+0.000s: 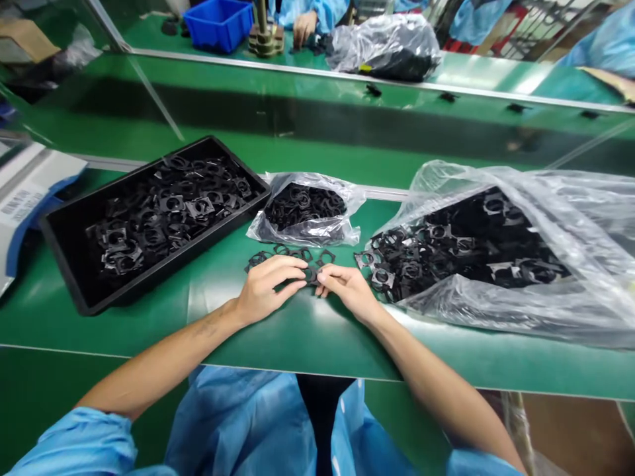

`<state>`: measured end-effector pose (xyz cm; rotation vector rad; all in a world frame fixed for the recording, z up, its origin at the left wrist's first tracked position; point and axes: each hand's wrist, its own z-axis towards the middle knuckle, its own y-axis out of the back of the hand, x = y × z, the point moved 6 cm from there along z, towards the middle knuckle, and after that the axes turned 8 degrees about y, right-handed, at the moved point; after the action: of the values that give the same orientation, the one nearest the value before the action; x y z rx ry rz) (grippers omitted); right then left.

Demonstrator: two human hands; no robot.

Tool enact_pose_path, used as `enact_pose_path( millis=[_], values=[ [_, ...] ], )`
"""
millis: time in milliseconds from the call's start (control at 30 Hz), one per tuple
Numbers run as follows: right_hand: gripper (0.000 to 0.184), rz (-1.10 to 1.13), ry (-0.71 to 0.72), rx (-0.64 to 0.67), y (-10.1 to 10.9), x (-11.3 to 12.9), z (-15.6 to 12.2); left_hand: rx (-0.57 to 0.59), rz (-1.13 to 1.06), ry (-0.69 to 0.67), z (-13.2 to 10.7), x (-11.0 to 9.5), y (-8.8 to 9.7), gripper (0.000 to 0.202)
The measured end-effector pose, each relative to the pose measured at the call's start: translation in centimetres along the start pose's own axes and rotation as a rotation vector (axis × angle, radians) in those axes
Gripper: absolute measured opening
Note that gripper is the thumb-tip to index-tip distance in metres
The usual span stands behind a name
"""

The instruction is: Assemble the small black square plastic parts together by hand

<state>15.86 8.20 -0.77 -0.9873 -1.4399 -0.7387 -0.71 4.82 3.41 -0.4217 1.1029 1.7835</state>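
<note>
Between my two hands, just above the green table, is a small black plastic part with a round opening [311, 275]. My left hand [270, 284] grips its left side between thumb and fingers. Thumb and curled fingers of my right hand [344, 285] pinch its right side. Several loose black ring-shaped parts [258, 259] lie on the table just beyond my fingers. Behind them, an open clear plastic bag [310, 231] holds a heap of small black rings [302, 203]. My fingers partly hide the held part.
On the left stands a black tray [163, 281] heaped with black parts. A large clear bag [461, 301] spills similar parts at right. Beyond the metal rail, a green belt [297, 149] runs across. Farther back are a blue bin [218, 26] and a co-worker's hand [304, 28].
</note>
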Motion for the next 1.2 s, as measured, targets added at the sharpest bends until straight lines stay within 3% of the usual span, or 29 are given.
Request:
enact_pose_path(
  millis=[267, 600, 833, 1100, 1200],
  values=[
    [0.049, -0.025, 0.045, 0.028, -0.5, 0.4, -0.2, 0.082, -0.007, -0.015, 0.0, -0.1, -0.6, 0.008],
    [0.042, -0.042, 0.062, -0.125, 0.6, 0.7, -0.3, -0.074, -0.009, -0.009, 0.0, 0.0, 0.6, 0.010],
    [0.039, 0.020, 0.019, -0.108, 0.5, 0.2, -0.4, -0.051, -0.012, -0.044, -0.1, -0.4, 0.4, 0.006],
    [0.044, 0.053, 0.090, -0.070, 0.3, 0.7, -0.8, -0.176, -0.001, 0.016, 0.2, 0.0, 1.5, 0.002],
    [0.043, 0.044, 0.110, -0.119, 0.6, 0.8, -0.8, -0.171, 0.014, 0.002, 0.1, -0.1, 1.5, 0.002]
  ],
)
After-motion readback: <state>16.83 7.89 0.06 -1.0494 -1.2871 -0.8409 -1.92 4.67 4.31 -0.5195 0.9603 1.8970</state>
